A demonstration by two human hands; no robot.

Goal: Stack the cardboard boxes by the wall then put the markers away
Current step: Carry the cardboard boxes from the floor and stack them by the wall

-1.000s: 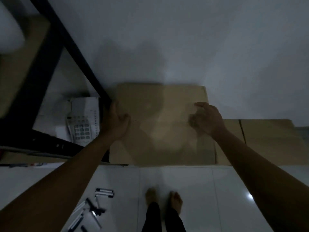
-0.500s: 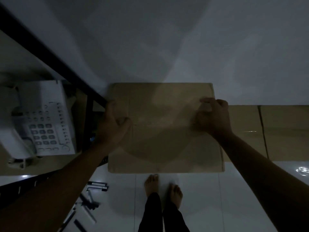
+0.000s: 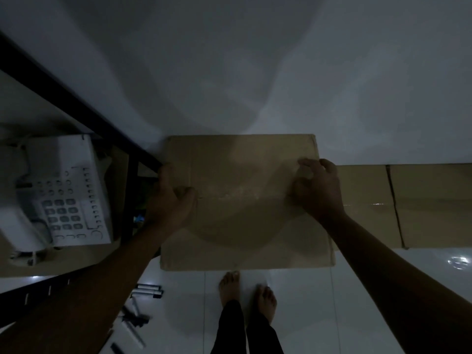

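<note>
Head camera, looking down in dim light: a flat-topped brown cardboard box [image 3: 245, 200] sits against the pale wall [image 3: 255, 72]. The left hand [image 3: 171, 200] grips its left edge, thumb on top; the right hand [image 3: 319, 190] curls over its right edge. More matte cardboard boxes [image 3: 408, 205] lie lower at right. Slim cylindrical markers [image 3: 146, 293] lie scattered on glossy white floor tiles [image 3: 332, 302], near bare feet [image 3: 246, 290]. A white plastic desk telephone [image 3: 61, 192] rests on a dark-framed shelf [image 3: 76, 108].
</note>
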